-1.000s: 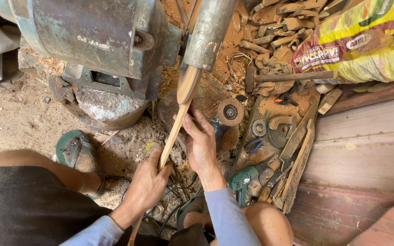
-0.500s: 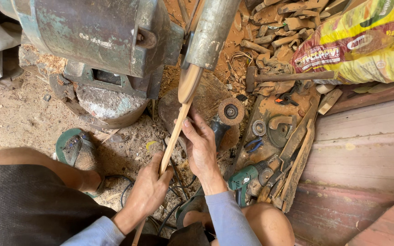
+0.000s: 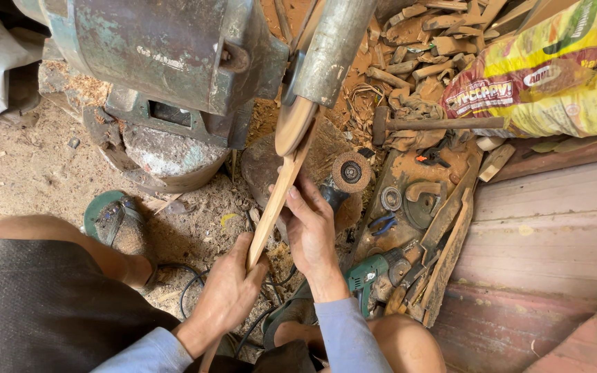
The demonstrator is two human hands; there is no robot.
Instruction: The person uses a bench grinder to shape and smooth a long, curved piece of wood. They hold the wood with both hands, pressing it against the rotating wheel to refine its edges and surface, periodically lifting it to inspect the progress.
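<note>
I hold a long, thin wooden strip with both hands. My left hand grips its near end. My right hand clasps it further up, fingers wrapped along its side. The strip's far tip rests against a round sanding disc mounted under a grey metal guard of a green bench machine.
A flap-disc grinder, a green power drill, blue pliers and a hammer lie on the sawdust floor to the right. Wood offcuts and a yellow sack sit beyond. My sandalled foot rests at left.
The strip has slid a little along the disc, and both hands have shifted slightly with it. The grip is unchanged.
</note>
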